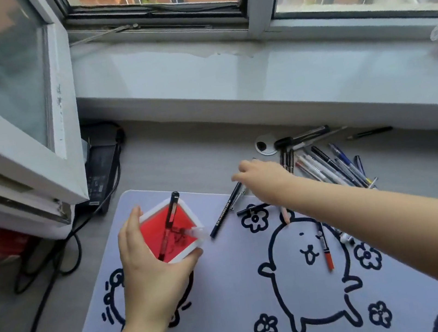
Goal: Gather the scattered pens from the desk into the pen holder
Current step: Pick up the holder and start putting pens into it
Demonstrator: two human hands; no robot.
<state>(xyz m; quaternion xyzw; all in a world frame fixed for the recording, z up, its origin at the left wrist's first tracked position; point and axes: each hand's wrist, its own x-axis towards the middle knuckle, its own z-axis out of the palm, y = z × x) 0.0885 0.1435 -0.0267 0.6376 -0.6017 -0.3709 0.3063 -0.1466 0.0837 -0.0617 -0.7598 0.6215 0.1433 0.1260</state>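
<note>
My left hand (150, 265) grips a square pen holder (153, 230) with a white rim and red inside, standing on the desk mat. A black pen (170, 216) and a clear-capped pen stand tilted inside it. My right hand (261, 179) reaches over the mat's far edge, its fingers closed on a long dark pen (224, 214) that slants down toward the holder. A heap of several pens (327, 166) lies on the desk to the right of that hand. A red-tipped pen (325, 249) and a short black pen (250, 209) lie on the mat.
The white desk mat (234, 307) has dark cartoon drawings. A power brick (102, 167) with cables sits at the back left, under an open window sash (17, 111). A round cable grommet (265, 145) and the window sill (227, 84) lie beyond the pens.
</note>
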